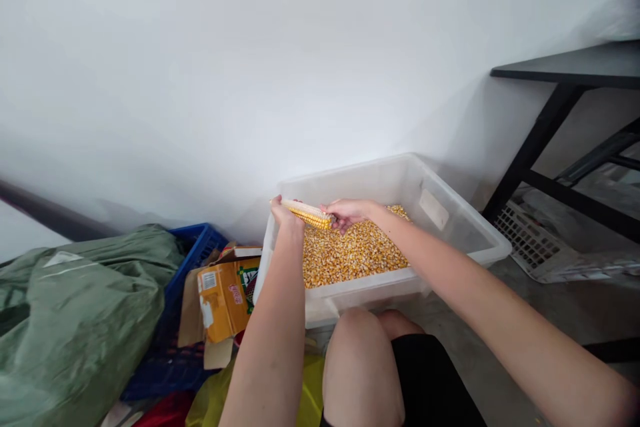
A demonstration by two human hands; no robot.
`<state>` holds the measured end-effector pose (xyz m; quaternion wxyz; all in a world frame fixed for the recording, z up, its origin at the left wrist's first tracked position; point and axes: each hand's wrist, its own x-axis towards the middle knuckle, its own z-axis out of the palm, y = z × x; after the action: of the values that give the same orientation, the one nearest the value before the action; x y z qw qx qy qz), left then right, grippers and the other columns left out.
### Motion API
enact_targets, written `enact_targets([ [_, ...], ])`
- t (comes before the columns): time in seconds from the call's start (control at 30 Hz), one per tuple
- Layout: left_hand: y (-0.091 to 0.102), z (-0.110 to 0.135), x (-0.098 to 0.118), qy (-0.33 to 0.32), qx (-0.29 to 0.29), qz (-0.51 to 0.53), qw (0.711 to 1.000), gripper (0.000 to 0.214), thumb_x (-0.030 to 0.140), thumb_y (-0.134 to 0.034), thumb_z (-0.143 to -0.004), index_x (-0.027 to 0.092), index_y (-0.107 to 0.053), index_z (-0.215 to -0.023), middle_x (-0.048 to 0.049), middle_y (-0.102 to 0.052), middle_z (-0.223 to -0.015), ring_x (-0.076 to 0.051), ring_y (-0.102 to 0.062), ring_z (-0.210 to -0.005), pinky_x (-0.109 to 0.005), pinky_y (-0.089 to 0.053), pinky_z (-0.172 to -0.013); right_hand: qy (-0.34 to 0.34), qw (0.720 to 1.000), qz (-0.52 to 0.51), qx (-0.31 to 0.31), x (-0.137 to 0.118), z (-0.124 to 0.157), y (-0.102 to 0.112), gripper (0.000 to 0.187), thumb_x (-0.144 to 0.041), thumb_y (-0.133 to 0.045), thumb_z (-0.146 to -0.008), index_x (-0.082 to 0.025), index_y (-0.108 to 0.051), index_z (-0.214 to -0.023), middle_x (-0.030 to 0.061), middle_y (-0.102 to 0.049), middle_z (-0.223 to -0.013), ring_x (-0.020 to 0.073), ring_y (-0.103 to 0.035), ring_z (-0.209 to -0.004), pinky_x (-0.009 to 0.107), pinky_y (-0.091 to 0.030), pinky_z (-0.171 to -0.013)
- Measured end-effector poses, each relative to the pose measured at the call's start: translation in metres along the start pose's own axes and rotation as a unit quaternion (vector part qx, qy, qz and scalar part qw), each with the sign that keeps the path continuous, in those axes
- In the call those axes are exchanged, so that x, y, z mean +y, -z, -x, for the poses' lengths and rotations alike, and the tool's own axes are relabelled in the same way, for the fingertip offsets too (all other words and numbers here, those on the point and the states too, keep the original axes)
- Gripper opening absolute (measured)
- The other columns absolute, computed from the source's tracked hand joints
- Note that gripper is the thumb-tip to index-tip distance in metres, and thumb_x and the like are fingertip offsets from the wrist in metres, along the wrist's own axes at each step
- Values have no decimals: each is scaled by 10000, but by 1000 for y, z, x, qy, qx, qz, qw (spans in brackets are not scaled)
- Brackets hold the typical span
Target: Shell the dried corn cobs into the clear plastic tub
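Note:
A partly stripped corn cob is held level above a translucent plastic bin. Yellow kernels cover its lower side, while a pale bare strip runs along the top. My left hand is closed around the cob's left end. At the right end, my right hand has its fingers closed on the cob. Loose corn kernels lie in a thick layer in the bin below both hands.
Left of the bin stand an orange cardboard box, a blue crate and a green sack. A black table and a white basket are on the right. A white wall rises behind.

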<state>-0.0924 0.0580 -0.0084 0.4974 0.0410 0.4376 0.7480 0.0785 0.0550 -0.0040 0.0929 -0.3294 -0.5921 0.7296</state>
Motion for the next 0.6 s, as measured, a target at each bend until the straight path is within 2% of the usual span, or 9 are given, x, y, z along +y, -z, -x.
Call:
enact_targets([
  [0.1,-4,6,-3,19,31,-12,999,214,390,-489,-776,192,-418,-739,11,-452,-591,-125,-488,-481,-248,-427,-488,-29,999,20,-7,0,-2,1,353,-411,-350,-977,-154,-519,-803,-29,-480,-491,93,-456,-388,232,-487,-432],
  [0.17,-8,9,-5,22,21,-21,999,229,401,-507,-768,189,-429,-729,11,-455,-589,-125,-491,-475,-247,-425,-482,-52,998,33,-21,2,-4,5,391,-412,-315,-971,-146,-542,-798,7,-541,-514,117,-512,-413,252,-498,-450],
  [0.23,-11,11,-7,18,8,-31,999,234,401,-517,-763,190,-430,-714,13,-450,-575,-123,-490,-466,-242,-422,-477,-60,997,52,-9,5,-6,11,385,-392,-316,-958,-138,-570,-822,56,-621,-593,150,-593,-491,284,-529,-513],
  [0.27,-12,12,-8,16,2,-34,999,234,399,-517,-765,190,-428,-707,15,-446,-566,-120,-486,-460,-238,-420,-474,-56,996,71,18,7,-7,15,369,-373,-328,-950,-134,-581,-828,74,-645,-630,165,-621,-533,296,-539,-545],
  [0.33,-15,14,-9,13,-9,-41,999,230,391,-514,-767,189,-428,-698,16,-442,-549,-119,-482,-453,-233,-415,-467,-33,982,147,112,11,-8,23,346,-344,-369,-935,-128,-596,-787,93,-653,-646,177,-635,-571,289,-535,-570],
  [0.43,-19,20,-12,4,-13,-64,998,227,384,-523,-767,185,-437,-701,11,-452,-536,-122,-478,-449,-233,-406,-455,6,934,264,242,12,-7,33,314,-304,-431,-914,-127,-600,-718,117,-659,-690,167,-620,-599,246,-501,-546],
  [0.47,-20,21,-13,-3,-10,-75,997,225,383,-524,-770,183,-442,-707,10,-455,-536,-123,-477,-448,-234,-404,-453,18,927,272,259,10,-7,33,279,-287,-444,-910,-128,-610,-751,125,-676,-758,162,-621,-620,237,-493,-544],
  [0.53,-23,24,-17,-16,0,-89,996,225,384,-522,-783,179,-450,-723,11,-460,-541,-124,-479,-448,-236,-403,-450,42,932,247,260,6,-6,29,215,-275,-448,-912,-144,-618,-902,123,-693,-923,157,-633,-682,230,-490,-560],
  [0.6,-25,25,-21,-20,0,-89,996,230,389,-521,-800,178,-452,-741,12,-464,-557,-126,-487,-452,-245,-415,-462,65,933,247,254,2,-8,18,282,-359,-414,-939,-164,-606,-1005,116,-692,-1000,172,-646,-747,241,-492,-602],
])
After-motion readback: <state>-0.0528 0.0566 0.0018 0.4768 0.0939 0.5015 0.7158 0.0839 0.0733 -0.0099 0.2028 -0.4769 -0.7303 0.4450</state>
